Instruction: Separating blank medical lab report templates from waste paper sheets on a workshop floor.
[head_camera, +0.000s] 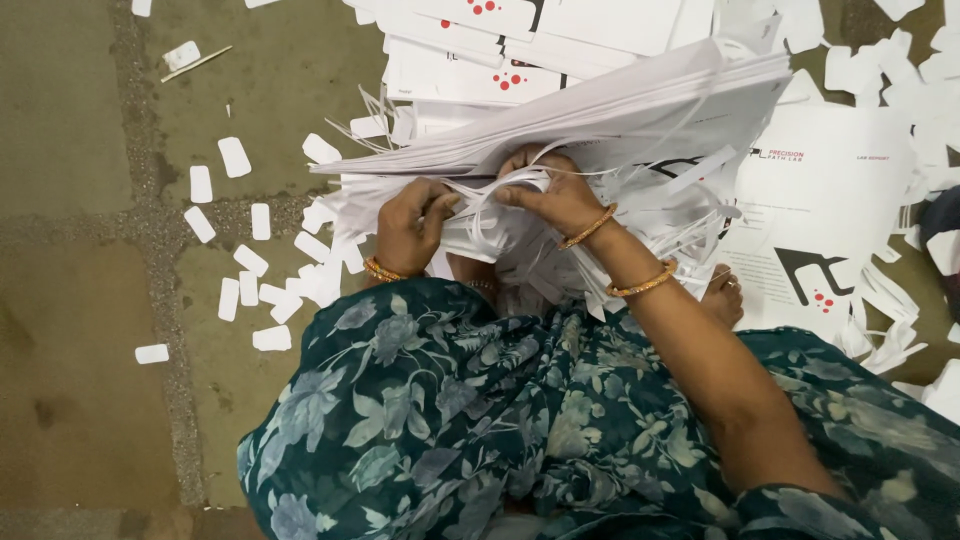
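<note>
White paper strips (500, 215) in a tangled bunch at the frame centre are gripped by both hands, left hand (410, 225) and right hand (550, 195) with fingers curled closed, under a tilted stack of white printed sheets (600, 110).

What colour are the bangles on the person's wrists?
Golden-orange, seen in the head view: two bangles on the right arm and one bangle on the left wrist.
</note>
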